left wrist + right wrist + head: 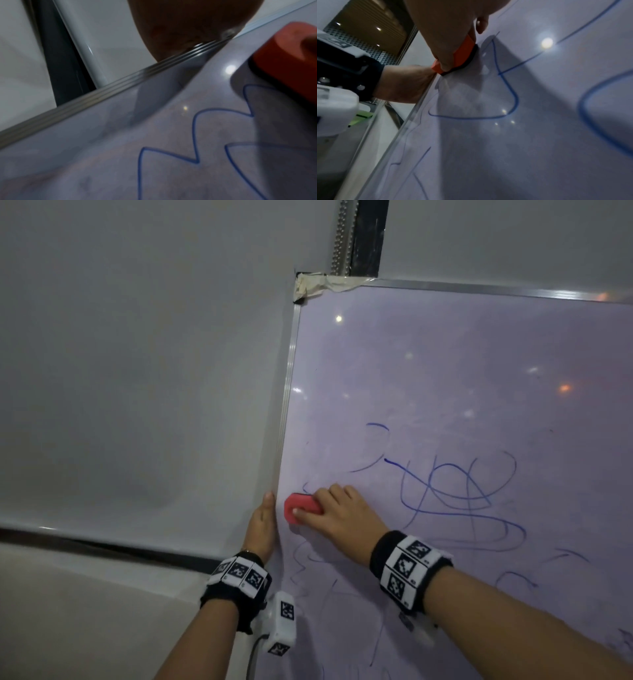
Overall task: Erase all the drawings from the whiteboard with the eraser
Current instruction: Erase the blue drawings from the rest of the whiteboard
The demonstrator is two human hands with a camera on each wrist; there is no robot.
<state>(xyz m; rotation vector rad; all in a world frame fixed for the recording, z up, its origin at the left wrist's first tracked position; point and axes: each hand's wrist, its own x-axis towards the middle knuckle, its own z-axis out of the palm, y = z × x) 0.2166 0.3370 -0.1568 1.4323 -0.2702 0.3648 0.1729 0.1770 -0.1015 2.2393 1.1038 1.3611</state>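
Head view: right hand [342, 515] grips the red eraser [301, 507], pressing it flat against the whiteboard [445, 371] near its left frame. Left hand [262, 529], fingers straight, rests on that metal frame [286, 412]. Blue scribbles [462, 491] lie beside and below the eraser.

A grey wall [137, 371] is seen left of the board. A dark vertical channel [366, 234] with a perforated metal strip [340, 234] is seen above. Beige tape [315, 287] is stuck below the strip.
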